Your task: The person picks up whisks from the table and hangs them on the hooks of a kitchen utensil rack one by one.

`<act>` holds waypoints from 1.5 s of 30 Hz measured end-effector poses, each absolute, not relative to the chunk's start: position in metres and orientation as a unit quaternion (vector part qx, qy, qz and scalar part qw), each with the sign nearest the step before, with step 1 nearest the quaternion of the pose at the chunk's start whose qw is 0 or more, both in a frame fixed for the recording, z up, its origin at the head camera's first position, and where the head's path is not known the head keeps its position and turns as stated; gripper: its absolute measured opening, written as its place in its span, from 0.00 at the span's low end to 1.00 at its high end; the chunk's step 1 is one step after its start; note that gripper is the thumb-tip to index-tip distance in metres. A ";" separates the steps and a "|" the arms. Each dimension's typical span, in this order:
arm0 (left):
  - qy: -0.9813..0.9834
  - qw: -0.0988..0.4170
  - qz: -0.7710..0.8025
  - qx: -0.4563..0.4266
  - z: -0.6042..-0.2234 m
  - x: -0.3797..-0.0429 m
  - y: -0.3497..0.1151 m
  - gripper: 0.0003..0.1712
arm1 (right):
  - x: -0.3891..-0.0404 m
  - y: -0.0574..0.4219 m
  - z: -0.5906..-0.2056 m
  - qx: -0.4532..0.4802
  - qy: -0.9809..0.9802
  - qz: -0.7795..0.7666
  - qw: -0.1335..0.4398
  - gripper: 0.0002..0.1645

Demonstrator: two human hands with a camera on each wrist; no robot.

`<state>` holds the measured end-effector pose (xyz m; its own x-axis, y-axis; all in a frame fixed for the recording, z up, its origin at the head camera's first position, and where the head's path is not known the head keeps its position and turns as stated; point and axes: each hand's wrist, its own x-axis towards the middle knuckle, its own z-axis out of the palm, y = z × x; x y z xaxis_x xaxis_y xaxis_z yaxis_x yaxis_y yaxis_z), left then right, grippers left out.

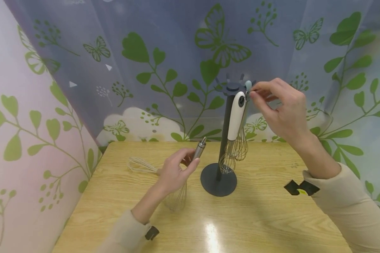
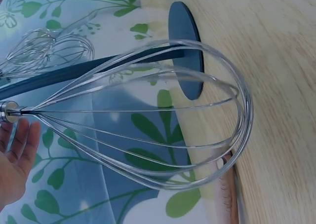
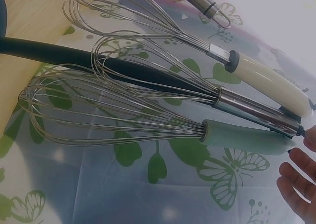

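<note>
In the head view my left hand (image 1: pixel 174 170) grips the steel handle (image 1: pixel 198 150) of a whisk, its wire loops (image 2: pixel 242 120) hanging down over the table. My right hand (image 1: pixel 280 105) is raised at the top of a dark stand (image 1: pixel 223 147), thumb and forefinger pinching the end of a steel-handled whisk (image 3: pixel 256 110) there. On either side of that whisk hang a white-handled whisk (image 3: pixel 271 83) and a pale green-handled whisk (image 3: pixel 247 137). The right wrist view cuts off most of my right hand, its other fingers loose near the green handle's tip.
Behind my left hand a whisk with pale wires (image 1: pixel 142 165) lies on the wooden table (image 1: pixel 259 218); its wooden handle (image 2: pixel 226 194) shows in the left wrist view. The stand has a round base (image 1: pixel 218 186) and several hooks on top. A leaf-patterned curtain (image 1: pixel 177 52) backs the table.
</note>
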<state>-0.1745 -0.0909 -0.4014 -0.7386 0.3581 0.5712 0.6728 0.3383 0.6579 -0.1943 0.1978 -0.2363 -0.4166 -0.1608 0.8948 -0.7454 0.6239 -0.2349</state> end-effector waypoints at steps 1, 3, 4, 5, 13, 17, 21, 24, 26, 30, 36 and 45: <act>-0.797 0.165 -0.483 -0.324 -0.401 -0.175 -0.090 0.12 | -0.194 0.198 -0.236 0.292 -0.777 0.321 0.455 0.05; -0.787 0.165 -0.496 -0.326 -0.399 -0.174 -0.088 0.11 | -0.195 0.198 -0.236 0.291 -0.777 0.323 0.455 0.05; -0.783 0.163 -0.503 -0.327 -0.398 -0.174 -0.087 0.11 | -0.195 0.198 -0.236 0.291 -0.777 0.323 0.455 0.05; -0.778 0.161 -0.511 -0.327 -0.396 -0.174 -0.086 0.11 | -0.195 0.198 -0.236 0.291 -0.776 0.324 0.455 0.05; -0.764 0.147 -0.545 -0.313 -0.386 -0.173 -0.078 0.13 | -0.196 0.197 -0.236 0.293 -0.776 0.324 0.456 0.06; -0.763 0.139 -0.552 -0.307 -0.379 -0.173 -0.074 0.13 | -0.196 0.196 -0.236 0.292 -0.775 0.324 0.457 0.06; -0.762 0.133 -0.558 -0.302 -0.372 -0.174 -0.071 0.12 | -0.196 0.196 -0.236 0.293 -0.775 0.324 0.456 0.06; -0.761 0.132 -0.560 -0.301 -0.366 -0.176 -0.067 0.12 | -0.195 0.196 -0.236 0.293 -0.776 0.324 0.456 0.06; -0.759 0.130 -0.562 -0.303 -0.362 -0.178 -0.064 0.12 | -0.195 0.196 -0.236 0.293 -0.776 0.324 0.456 0.06; -0.753 0.129 -0.567 -0.309 -0.356 -0.181 -0.059 0.12 | -0.194 0.196 -0.236 0.293 -0.775 0.326 0.455 0.06; -0.749 0.124 -0.571 -0.313 -0.347 -0.183 -0.055 0.12 | -0.194 0.195 -0.237 0.292 -0.776 0.327 0.453 0.06; -0.742 0.117 -0.578 -0.319 -0.336 -0.185 -0.051 0.14 | -0.196 0.195 -0.236 0.294 -0.773 0.329 0.455 0.06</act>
<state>-0.1854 -0.0510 -0.3358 -0.7690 0.3378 0.5428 0.6088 0.1277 0.7830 -0.1959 0.1948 -0.2360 -0.4130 -0.1550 0.8975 -0.7539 0.6110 -0.2414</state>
